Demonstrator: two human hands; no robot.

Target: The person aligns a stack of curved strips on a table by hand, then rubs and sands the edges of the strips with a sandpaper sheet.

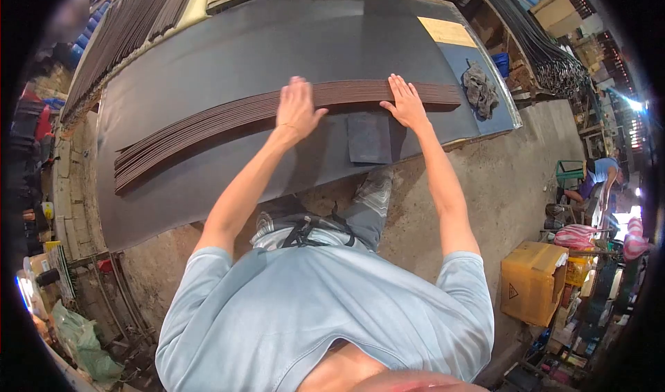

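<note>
A long stack of thin dark brown strips (215,123) lies across the black sheet (298,39) on the table, its layered edges fanned at the left end. My left hand (298,108) is over the middle of the stack, fingers pointing to the far side and thumb apart; its fingertips are slightly blurred. Nearer the right end, my right hand (406,102) lies on the stack with fingers stretched out and thumb spread. Between my hands, on the near side of the stack, is a dark rectangular piece (368,138).
A crumpled grey cloth (479,88) lies at the table's right end, near a pale wooden board (447,32). More strips (131,28) are piled at the upper left. A cardboard box (533,282) stands on the floor at right. Another person (603,174) is farther off at right.
</note>
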